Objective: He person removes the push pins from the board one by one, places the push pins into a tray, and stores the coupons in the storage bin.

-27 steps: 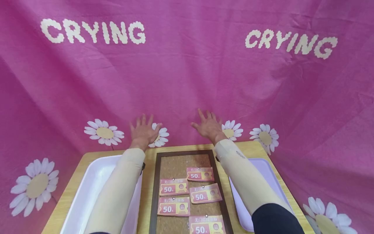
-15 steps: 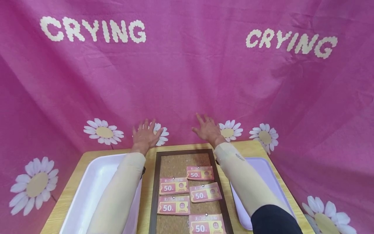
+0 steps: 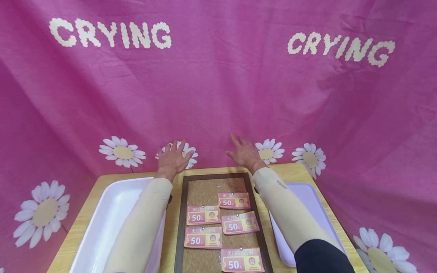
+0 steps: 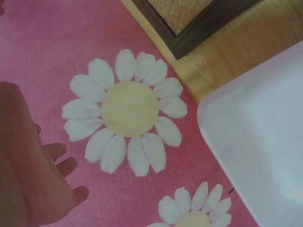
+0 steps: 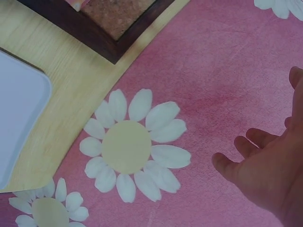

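Both hands reach forward past the table's far edge with fingers spread, and neither holds anything. The left hand point(image 3: 173, 159) overlaps a printed daisy on the pink cloth point(image 3: 205, 94) in the head view. The right hand point(image 3: 245, 152) is beside another daisy point(image 3: 266, 151). Between the forearms lies a dark-framed cork board point(image 3: 205, 189). Several red and yellow coupons marked 50 point(image 3: 203, 237) are pinned to it. In the left wrist view the left hand point(image 4: 33, 165) shows at the left side. The right hand point(image 5: 270, 165) appears at the right of its wrist view.
A deep white tray point(image 3: 112, 197) stands left of the board, partly behind the left forearm. On the right is a flat lilac tray point(image 3: 307, 193), partly covered by the right forearm. Both sit on a wooden table point(image 3: 172, 220). The cloth hangs behind and along both sides.
The left hand has drawn back slightly and shifted right over the daisy. The right hand has come back a little too. The board, coupons and trays keep their places.
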Tool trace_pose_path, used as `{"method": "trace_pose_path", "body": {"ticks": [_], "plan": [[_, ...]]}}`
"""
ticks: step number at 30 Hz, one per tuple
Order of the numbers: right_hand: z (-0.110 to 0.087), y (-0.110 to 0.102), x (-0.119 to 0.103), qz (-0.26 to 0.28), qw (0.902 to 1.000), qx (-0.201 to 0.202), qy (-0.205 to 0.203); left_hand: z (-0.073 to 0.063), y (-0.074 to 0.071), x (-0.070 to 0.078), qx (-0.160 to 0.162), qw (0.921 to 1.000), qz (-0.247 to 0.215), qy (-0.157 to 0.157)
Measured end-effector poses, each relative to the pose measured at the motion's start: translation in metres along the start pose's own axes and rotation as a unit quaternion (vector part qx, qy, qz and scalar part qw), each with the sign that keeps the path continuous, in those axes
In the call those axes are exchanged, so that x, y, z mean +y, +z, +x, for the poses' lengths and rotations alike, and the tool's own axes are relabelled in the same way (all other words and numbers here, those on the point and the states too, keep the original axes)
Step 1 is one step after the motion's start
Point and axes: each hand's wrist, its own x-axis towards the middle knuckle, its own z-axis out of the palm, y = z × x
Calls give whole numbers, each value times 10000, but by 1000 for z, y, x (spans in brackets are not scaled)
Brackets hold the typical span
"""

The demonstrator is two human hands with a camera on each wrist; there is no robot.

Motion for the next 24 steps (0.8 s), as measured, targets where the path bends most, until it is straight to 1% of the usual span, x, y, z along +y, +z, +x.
{"method": "trace_pose_path", "body": {"ticks": [6,12,18,24], "plan": [[-1,6,3,40,9999,6,-138,-1,8,-1,-177,9998,-90,-26],[-3,11,5,250,9993,-103,-254,-1,13,-3,-146,9997,-192,-37],[-4,17,9,348,9989,-228,-194,-2,17,1,-227,9994,-260,-3],[-4,22,13,255,9989,-346,-192,-2,21,5,-262,9992,-279,119]]}}
